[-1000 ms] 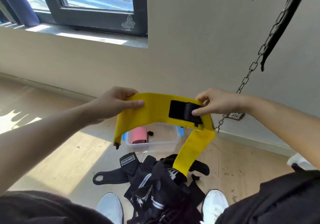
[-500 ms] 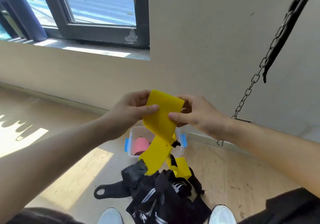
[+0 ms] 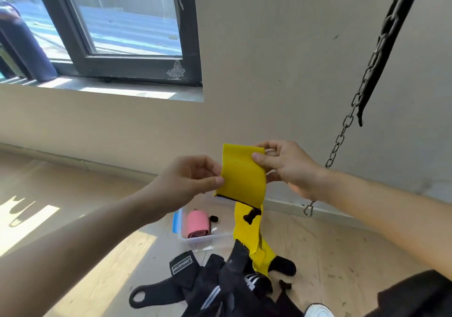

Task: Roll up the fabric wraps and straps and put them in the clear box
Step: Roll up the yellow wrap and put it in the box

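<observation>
A yellow fabric wrap (image 3: 243,177) is held up in front of me, folded over at its top end, its long tail hanging down to the floor. My left hand (image 3: 193,179) pinches its left edge between thumb and fingers. My right hand (image 3: 283,165) pinches the top right corner. Below stands the clear box (image 3: 195,239) with blue clips, holding a rolled pink wrap (image 3: 197,223) and a small black piece. A pile of black wraps and straps (image 3: 220,280) lies on the floor in front of the box.
A steel chain (image 3: 352,111) with a black strap hangs at the right, its clip near my right wrist. A window sits in the wall at upper left. My white shoe (image 3: 318,311) shows at the bottom edge on the wooden floor.
The wrap went from stretched flat between my hands to folded over at its top. My hands came close together, and the tail now hangs straight down.
</observation>
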Demonstrator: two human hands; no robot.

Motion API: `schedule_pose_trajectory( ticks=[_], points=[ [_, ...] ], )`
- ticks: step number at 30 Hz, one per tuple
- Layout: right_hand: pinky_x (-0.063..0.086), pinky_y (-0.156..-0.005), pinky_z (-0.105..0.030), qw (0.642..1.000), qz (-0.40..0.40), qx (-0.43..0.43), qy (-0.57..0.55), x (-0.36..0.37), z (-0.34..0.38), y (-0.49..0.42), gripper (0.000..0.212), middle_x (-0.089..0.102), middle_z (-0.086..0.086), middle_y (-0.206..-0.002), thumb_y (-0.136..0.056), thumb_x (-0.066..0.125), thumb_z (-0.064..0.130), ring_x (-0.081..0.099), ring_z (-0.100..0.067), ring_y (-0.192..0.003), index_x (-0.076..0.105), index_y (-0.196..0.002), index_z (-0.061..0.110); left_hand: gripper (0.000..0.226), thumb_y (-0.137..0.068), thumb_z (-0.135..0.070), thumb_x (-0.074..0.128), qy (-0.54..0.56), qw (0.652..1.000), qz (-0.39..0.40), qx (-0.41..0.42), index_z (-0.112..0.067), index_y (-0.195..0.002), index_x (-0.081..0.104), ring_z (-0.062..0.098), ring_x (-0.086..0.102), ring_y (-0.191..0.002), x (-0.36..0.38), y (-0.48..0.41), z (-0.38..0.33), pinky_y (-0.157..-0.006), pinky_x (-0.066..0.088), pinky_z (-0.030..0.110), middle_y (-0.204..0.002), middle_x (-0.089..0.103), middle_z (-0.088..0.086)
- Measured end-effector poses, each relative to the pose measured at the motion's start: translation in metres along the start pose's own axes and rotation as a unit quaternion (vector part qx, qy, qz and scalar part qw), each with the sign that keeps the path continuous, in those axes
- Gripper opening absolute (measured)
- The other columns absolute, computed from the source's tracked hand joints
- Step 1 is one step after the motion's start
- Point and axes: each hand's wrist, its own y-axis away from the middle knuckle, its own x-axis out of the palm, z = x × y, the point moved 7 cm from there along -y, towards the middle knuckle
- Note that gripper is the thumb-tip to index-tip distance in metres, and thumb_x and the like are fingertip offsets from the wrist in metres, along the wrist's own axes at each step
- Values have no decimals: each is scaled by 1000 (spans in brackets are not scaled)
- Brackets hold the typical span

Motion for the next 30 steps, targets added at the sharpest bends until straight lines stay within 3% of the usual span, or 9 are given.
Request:
schedule_pose_trajectory(
  ticks=[3,6,10,13,15,17,21,25,30],
  points=[
    [62,-71,-40,998,12,13,57,4,-7,0,29,70,-14,-97,-100,61,20,68,-22,-78,62,-125,5,4,-95,-6,65,46,997,-51,20,-7,-97,68,9,62,-71,-8,-2,-10,-65,52,20,-79,69,2],
    [58,-92,-41,989,66,8,132,16,-4,2,37,72,-4,-114,-103,47,44,69,-20,-102,66,-125,21,7,-98,-7,61,102,991,-88,17,-8,-97,68,15,65,-73,-14,-1,-13,-64,55,22,-80,70,3],
    [53,-102,-42,990,122,-41,55,28,15,11,80,70,3,-124,-74,46,86,64,-19,-119,65,-126,29,13,-101,-10,57,114,986,-120,13,-2,-107,66,10,68,-73,-17,0,-11,-65,55,19,-87,68,6],
    [60,-92,-39,979,107,-134,109,32,30,18,63,69,3,-120,-74,82,53,69,-18,-107,60,-128,30,9,-100,-10,59,142,978,-151,12,-4,-103,65,10,68,-70,-20,-1,-9,-63,56,19,-88,67,9],
    [62,-85,-40,970,71,-182,146,33,35,20,53,68,-1,-113,-79,86,19,70,-20,-99,61,-125,28,8,-99,-11,60,154,976,-155,13,-6,-101,66,10,69,-70,-20,-1,-9,-63,57,19,-86,68,7],
    [63,-75,-35,970,39,-197,137,31,39,21,43,68,-5,-104,-83,81,10,71,-19,-91,63,-120,24,8,-99,-14,62,134,977,-162,16,-7,-102,66,11,70,-72,-20,-1,-10,-64,57,21,-86,70,7],
    [57,-61,-25,980,47,-167,93,30,37,20,23,70,-1,-90,-90,73,14,71,-13,-75,67,-111,15,20,-91,-27,73,13,977,-205,51,-16,-107,67,11,67,-85,-31,1,-14,-70,55,22,-98,71,0],
    [57,-62,-25,984,65,-141,89,33,35,19,31,72,0,-91,-85,68,33,71,-16,-78,67,-112,17,54,-77,-38,76,-21,990,-116,82,-29,-128,62,5,67,-105,-20,2,-18,-81,60,24,-119,66,-6],
    [51,-53,-25,983,92,-122,105,41,32,17,37,67,8,-75,-87,60,46,66,-10,-68,67,-108,16,32,-87,-24,72,-29,985,-110,128,-16,-118,71,23,72,-94,-12,3,-26,-71,64,39,-108,72,3]
  ],
)
